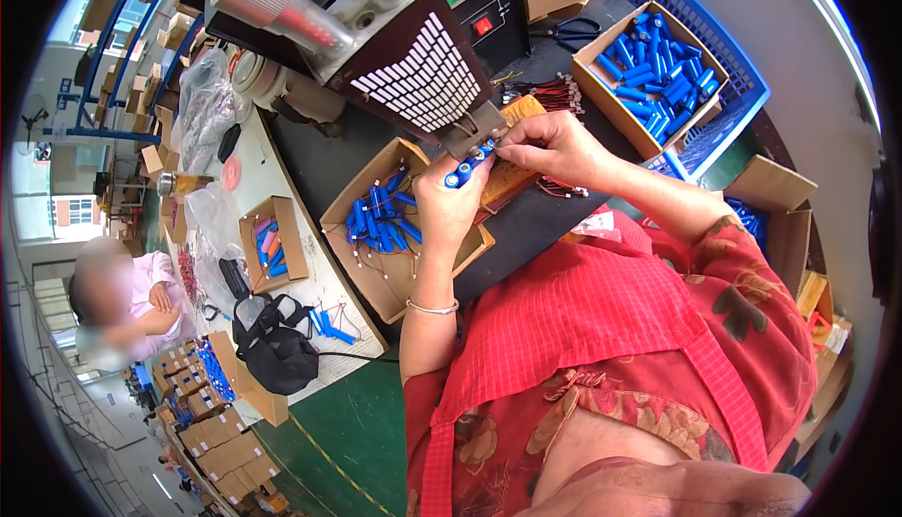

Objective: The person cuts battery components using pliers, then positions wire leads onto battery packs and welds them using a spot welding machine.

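My left hand (pixel 443 200) is closed around a short row of blue battery cells (pixel 464 169), their round ends turned up toward me. The cells sit right under the metal tip (pixel 475 132) of a dark machine that looks like a spot welder (pixel 413 71). My right hand (pixel 554 149) is pinched at the far end of the row; whatever lies between its fingertips is too small to make out. Beneath my hands is a yellow-orange block (pixel 510 182). To the left, a cardboard box (pixel 346 259) contains blue cells with thin wires attached.
A box of loose blue cells (pixel 613 47) stands in a blue plastic basket (pixel 747 71). Wired connectors (pixel 564 94) and pliers (pixel 571 32) lie behind the block. A black bag (pixel 277 357) rests on the white table at left, and a person (pixel 155 282) sits beyond it.
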